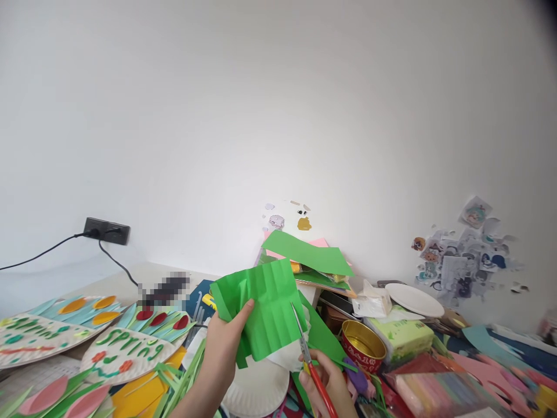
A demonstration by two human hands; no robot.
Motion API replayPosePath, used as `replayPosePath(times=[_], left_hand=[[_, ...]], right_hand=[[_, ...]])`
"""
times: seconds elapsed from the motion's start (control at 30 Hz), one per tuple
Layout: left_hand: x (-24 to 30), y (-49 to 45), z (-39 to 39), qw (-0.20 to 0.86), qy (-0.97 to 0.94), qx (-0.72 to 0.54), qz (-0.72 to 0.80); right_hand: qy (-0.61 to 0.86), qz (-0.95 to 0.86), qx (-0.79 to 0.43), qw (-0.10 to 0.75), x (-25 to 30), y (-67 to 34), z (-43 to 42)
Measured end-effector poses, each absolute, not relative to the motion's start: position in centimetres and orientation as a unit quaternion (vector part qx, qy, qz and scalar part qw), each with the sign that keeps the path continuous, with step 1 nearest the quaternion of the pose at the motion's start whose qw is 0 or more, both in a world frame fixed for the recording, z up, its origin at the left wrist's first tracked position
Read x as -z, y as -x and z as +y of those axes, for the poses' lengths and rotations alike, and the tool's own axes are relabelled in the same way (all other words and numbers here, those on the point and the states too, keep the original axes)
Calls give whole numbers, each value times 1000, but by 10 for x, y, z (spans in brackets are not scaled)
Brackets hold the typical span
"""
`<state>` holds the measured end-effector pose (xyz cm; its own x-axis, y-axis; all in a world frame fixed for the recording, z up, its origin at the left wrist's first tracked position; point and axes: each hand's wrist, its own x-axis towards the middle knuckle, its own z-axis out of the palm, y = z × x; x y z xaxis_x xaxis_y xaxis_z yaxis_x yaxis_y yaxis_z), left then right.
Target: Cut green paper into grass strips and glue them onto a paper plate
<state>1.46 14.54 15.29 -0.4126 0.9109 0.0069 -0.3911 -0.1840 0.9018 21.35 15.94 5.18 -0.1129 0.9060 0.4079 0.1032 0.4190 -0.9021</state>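
The left hand (226, 342) is gripping a sheet of green paper (270, 307), its thumb pressing on the front face near the paper's left side. The sheet is showing creases in parallel strips and is hanging above the middle of the table (137, 270), tilting a little. The right hand (324, 383) is closing around the red handles of a pair of scissors (310, 360), whose blades are pointing up and away along the sheet's right edge; whether they are biting into the paper, I cannot tell.

Below the sheet, a white paper plate (256, 389) is lying toward the table's near edge. To the right of the right hand, a round tin (359, 363) with a gold inside is standing upright. Beyond the sheet, a pile of coloured paper (308, 252) is resting at the table's far edge, against the wall, with a green piece topping it.

Toward the table's left edge, two decorated plates are lying near each other, the nearer one (126, 354) bearing the word "Spring" and red paper tulip heads above it. On the right side, a second white plate (415, 299) is leaning over a green tissue pack (402, 334), and a packet of coloured sticks (439, 392) is lying toward the near right corner.
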Motion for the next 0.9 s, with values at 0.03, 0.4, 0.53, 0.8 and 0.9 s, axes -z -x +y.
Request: replayPosePath(times=[0.03,0.4,0.53,0.8,0.9], left_hand=[[-153,-14,146,457,-291,-712,446],[-147,-15,150,445,-325,-707,443],[-145,-14,150,448,-328,-707,437],[-146,-15,150,464,-340,-689,441],[-145,-16,151,464,-341,-691,437]], right_hand=[[389,-646,-373,540,-52,-214,159],[381,-641,-380,547,-51,-210,159],[393,-642,-371,544,-55,-211,158],[410,-632,-370,544,-57,-211,155],[411,-646,-373,525,-57,-214,156]])
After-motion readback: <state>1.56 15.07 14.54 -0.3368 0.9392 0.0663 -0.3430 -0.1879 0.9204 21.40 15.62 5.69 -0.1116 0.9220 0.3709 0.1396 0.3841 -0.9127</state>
